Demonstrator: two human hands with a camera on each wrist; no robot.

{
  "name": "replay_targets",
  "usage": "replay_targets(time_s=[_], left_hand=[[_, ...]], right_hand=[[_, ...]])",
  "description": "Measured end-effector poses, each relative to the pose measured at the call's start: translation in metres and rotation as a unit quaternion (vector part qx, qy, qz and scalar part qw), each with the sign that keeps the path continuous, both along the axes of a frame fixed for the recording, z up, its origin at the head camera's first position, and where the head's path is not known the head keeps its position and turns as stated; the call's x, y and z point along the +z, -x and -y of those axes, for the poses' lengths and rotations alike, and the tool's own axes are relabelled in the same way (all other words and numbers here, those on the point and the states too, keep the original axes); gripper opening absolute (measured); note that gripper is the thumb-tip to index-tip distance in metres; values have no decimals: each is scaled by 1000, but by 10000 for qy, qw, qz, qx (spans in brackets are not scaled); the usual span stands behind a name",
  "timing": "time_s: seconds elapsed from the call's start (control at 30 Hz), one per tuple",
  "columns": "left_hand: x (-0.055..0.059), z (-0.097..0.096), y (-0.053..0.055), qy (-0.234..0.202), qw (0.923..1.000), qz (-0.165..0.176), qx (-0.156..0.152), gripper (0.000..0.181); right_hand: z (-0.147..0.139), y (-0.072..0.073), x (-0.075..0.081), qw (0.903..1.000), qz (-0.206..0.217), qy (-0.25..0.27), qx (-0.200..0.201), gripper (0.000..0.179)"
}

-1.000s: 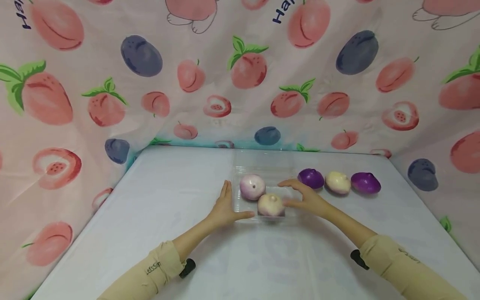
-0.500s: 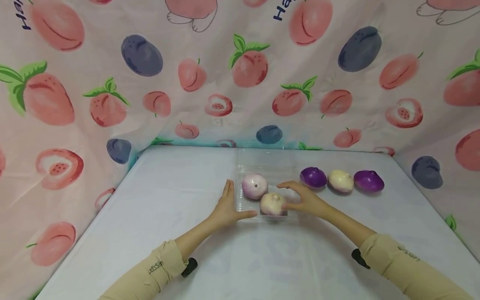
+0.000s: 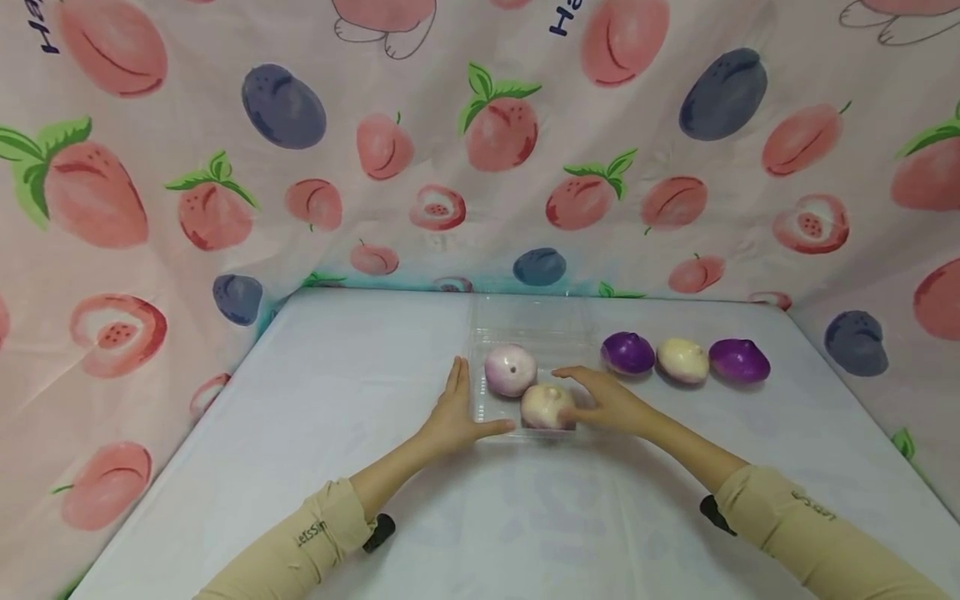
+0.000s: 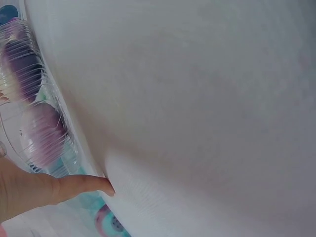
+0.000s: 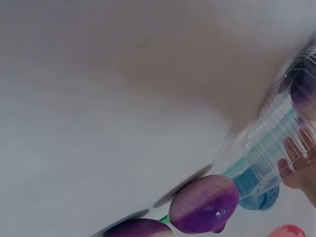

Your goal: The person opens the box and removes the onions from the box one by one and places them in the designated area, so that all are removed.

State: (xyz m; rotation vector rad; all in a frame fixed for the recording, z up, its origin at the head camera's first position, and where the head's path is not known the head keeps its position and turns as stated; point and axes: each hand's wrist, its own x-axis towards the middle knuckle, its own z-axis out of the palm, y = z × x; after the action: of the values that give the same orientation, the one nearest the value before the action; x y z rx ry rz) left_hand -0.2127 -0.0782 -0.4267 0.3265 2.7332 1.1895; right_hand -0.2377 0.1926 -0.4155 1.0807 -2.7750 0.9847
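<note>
The step in hand appears to be settling the cream onion (image 3: pixel 545 404), which sits in the near right part of the clear box (image 3: pixel 495 411); the pinkish onion (image 3: pixel 510 371) sits in the box's far left part. The right hand (image 3: pixel 611 404) reaches in at the box's right side, thumb overlapping the cream onion, fingers spread apart and seemingly not clamped on it. The left hand (image 3: pixel 452 417) lies along the box's left side, fingers straight, thumb stretched by its near edge. The next move probably calls for seating that onion fully while the left hand steadies the box.
</note>
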Motion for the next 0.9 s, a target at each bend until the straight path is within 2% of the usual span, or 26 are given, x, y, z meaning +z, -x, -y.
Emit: replay_targets(time_s=[0.2,0.47,0.8,0.9], left_hand=[[0,0,-1,-2,10000,-27,-30,126],[1,1,-3,99,9999,-24,-3,126],[-1,2,-4,69,9999,-56,-62,126],[0,0,-3,45,10000,-60,-59,126]], right_hand=[[2,-1,2,9988,-25,-489,-34,64],[4,-2,7,9938,-186,-1052,313,63],[0,2,5,9949,342,-913,247,64],[-3,5,5,9955,400,-797,332,64]])
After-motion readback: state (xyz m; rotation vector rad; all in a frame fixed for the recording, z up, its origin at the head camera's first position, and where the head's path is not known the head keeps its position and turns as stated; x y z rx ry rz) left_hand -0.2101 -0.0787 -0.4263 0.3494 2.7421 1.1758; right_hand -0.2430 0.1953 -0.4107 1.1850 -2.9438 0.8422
